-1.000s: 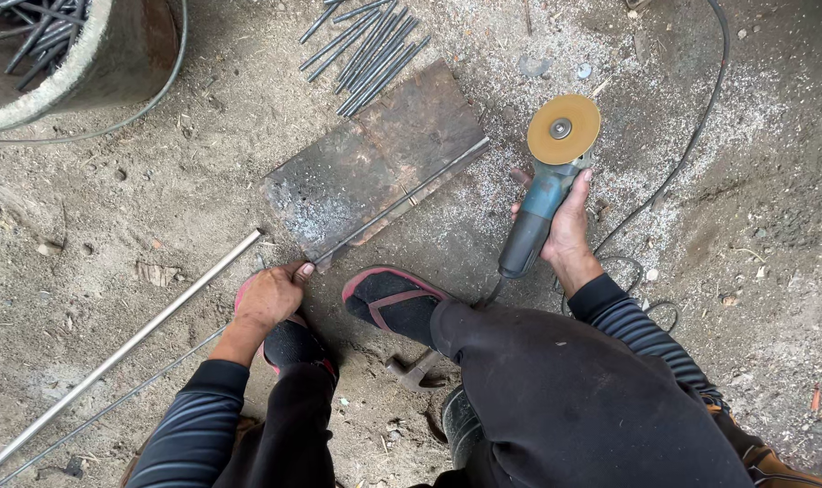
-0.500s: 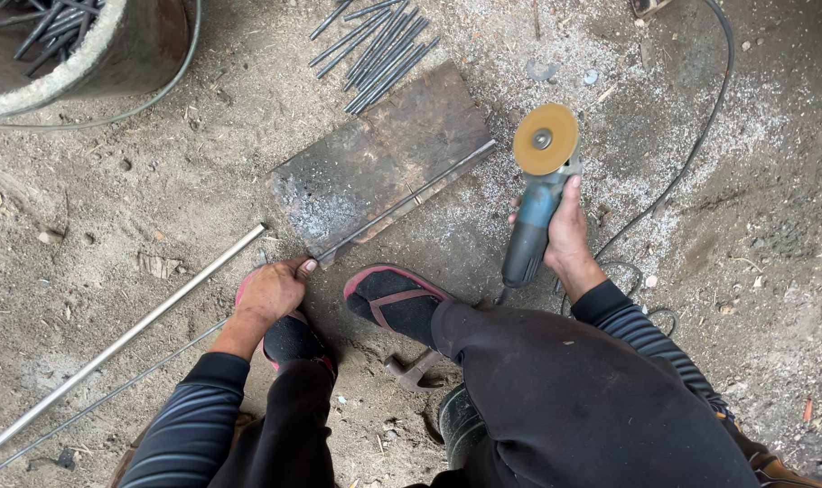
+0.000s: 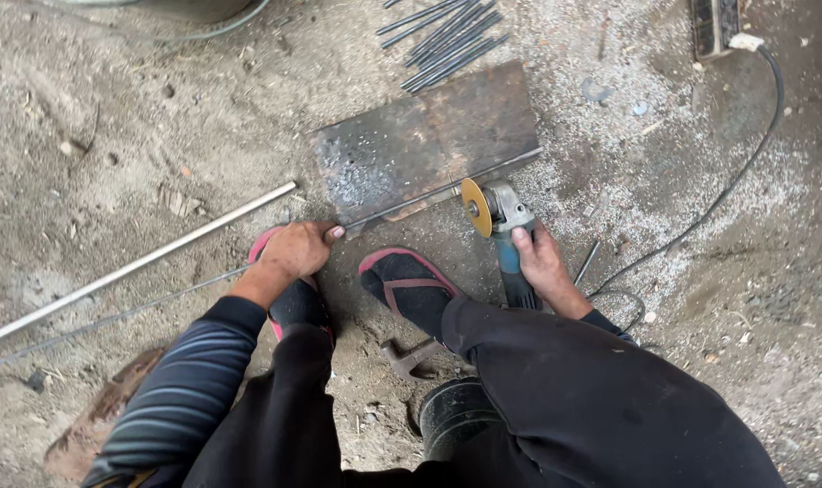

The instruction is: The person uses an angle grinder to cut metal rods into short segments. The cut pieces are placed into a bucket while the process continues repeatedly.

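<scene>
Rod (image 3: 429, 194), thin and grey, lay slantwise across the lower edge of a rusty steel plate (image 3: 429, 136) on the dirt floor (image 3: 113, 136), running from the left hand up toward the plate's right corner. At the far left a longer pale bar (image 3: 140, 264) lay on the floor, pointing at the plate's left end, with a thinner wire just below it. The left hand (image 3: 294, 251) came next: its grip was closed on the near end of the rod, the thumb stretched along the metal, pressing it down at the plate's lower left corner. Beneath that hand sat a foot in a red sandal (image 3: 284, 298), and just right of it the other foot in a dark sock and red-edged sandal (image 3: 409, 285), near the plate's front edge. A hammer (image 3: 409, 354) lay on the dirt between the knees. Further right, the right hand (image 3: 542, 267) had its grip wrapped tight around the blue body of an angle grinder (image 3: 499, 226), whose yellow disc (image 3: 475, 207) stood upright, touching the rod. Behind the plate lay a bundle of cut rods (image 3: 447, 41). A black cable (image 3: 745, 172) looped away from the grinder across the floor to the upper right.
</scene>
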